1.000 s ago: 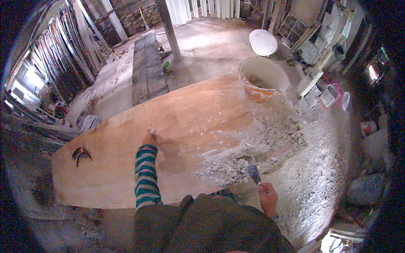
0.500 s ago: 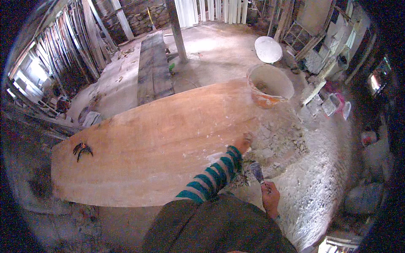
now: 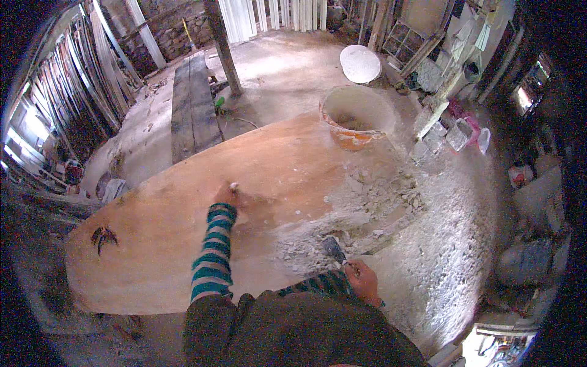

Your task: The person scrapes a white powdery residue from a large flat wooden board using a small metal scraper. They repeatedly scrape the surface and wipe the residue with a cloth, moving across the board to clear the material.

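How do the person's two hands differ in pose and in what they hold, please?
The left hand is stretched forward and rests on the bare orange-brown wooden board, apparently holding a small white bit; the right hand stays close to the body, gripping a flat-bladed scraper at the crumbled white plaster debris. Both arms wear teal-striped sleeves.

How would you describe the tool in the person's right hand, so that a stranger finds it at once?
Start at the large wooden board. At its right end lies pale rubble. The right hand holds a scraper there, the only flat dark blade among the crumbs.
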Available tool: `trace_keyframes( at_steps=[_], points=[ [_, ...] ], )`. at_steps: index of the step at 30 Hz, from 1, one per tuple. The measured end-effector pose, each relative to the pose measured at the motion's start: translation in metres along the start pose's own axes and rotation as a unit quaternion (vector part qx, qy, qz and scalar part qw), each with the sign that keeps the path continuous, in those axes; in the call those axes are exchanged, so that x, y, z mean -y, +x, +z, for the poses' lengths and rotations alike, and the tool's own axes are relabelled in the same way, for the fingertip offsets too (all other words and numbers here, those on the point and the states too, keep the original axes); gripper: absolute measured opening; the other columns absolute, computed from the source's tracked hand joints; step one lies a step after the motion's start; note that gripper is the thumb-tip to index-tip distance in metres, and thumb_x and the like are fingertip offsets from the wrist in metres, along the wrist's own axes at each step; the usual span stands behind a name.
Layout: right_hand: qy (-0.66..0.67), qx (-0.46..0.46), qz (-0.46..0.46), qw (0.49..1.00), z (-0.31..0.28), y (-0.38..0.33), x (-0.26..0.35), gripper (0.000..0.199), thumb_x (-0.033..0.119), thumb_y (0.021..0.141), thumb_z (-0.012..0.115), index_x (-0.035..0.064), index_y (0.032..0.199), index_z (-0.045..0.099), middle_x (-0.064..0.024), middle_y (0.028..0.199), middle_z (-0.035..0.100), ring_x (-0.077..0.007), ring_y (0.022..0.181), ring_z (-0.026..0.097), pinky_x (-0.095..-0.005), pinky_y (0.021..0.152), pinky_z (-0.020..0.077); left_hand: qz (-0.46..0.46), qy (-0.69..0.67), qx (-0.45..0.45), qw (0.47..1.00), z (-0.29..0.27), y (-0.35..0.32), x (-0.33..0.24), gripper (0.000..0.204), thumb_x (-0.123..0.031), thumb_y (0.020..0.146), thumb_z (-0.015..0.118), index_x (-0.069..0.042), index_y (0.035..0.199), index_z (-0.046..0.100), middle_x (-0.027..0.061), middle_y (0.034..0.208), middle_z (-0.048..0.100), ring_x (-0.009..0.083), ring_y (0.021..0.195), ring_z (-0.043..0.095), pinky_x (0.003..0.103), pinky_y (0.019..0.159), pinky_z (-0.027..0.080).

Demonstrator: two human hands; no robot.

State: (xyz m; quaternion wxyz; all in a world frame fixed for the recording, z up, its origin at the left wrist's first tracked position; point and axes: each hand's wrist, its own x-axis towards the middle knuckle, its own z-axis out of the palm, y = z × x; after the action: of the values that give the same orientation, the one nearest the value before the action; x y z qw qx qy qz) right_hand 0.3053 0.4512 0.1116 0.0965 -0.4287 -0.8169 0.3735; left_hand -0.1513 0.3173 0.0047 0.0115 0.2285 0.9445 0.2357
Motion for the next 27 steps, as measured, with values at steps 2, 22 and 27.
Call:
trace_keyframes(
  at_steps=[2,22,27],
  points=[
    [0.013,0.001,-0.011,1.000,-0.010,0.010,-0.020,0.022,0.024,0.081,0.059,0.0069,0.095,0.059,-0.0127,0.080,0.063,-0.0255,0.070,0.062,-0.0340,0.060,0.0472,0.056,-0.024,0.004,0.998,0.042,-0.011,-0.074,0.027,-0.030,0.078,0.058,-0.006,0.089,0.052,0.0201,0.084,0.058,0.0394,0.081,0.056,0.047,0.068,0.045],
    [0.008,0.106,-0.159,0.982,-0.101,0.120,-0.102,0.023,0.028,0.083,0.055,0.0098,0.095,0.058,-0.0130,0.086,0.062,-0.0309,0.076,0.061,-0.0384,0.068,0.0483,0.092,-0.604,0.003,0.792,0.064,-0.081,-0.226,0.014,-0.004,0.082,0.054,-0.003,0.095,0.057,0.0060,0.097,0.056,0.0172,0.095,0.053,0.030,0.083,0.044],
    [-0.117,0.310,-0.378,0.864,0.008,0.147,-0.036,0.018,0.020,0.077,0.053,0.0102,0.092,0.056,-0.0154,0.072,0.055,-0.0355,0.069,0.058,-0.0451,0.057,0.0470,-0.005,-0.458,-0.192,0.868,-0.001,-0.174,-0.112,0.006,-0.003,0.084,0.052,-0.007,0.087,0.053,0.0019,0.081,0.053,0.0149,0.078,0.054,0.029,0.071,0.046]
  ],
)
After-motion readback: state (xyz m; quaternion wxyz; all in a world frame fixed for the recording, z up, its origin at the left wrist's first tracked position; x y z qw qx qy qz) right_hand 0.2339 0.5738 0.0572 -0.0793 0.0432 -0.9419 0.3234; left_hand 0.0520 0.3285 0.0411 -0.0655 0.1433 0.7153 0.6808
